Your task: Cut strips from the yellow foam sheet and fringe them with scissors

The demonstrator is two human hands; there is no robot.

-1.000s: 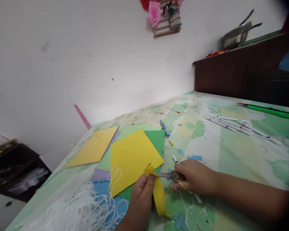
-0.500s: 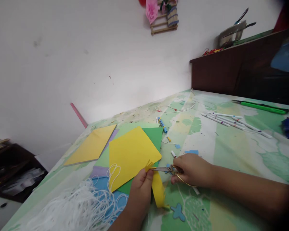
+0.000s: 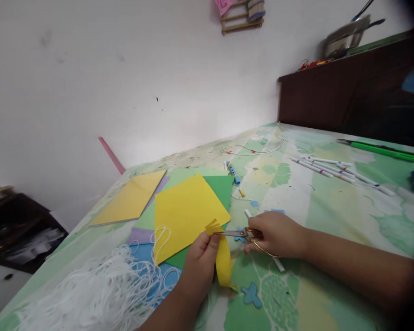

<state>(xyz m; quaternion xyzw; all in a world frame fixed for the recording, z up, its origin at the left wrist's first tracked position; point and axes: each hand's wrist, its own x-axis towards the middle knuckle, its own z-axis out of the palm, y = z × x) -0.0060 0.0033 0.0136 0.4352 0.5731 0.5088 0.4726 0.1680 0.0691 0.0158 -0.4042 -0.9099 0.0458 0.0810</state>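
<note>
In the head view, the left hand [image 3: 202, 253] pinches a yellow strip [image 3: 224, 264], its long end trailing just right of that hand, while the right hand [image 3: 274, 234] grips the scissors [image 3: 232, 233] by the handles, blades reaching to the strip. The strip looks light, bendy and easy to rip, so pinch it softly near its fringed end, away from the blades.
</note>
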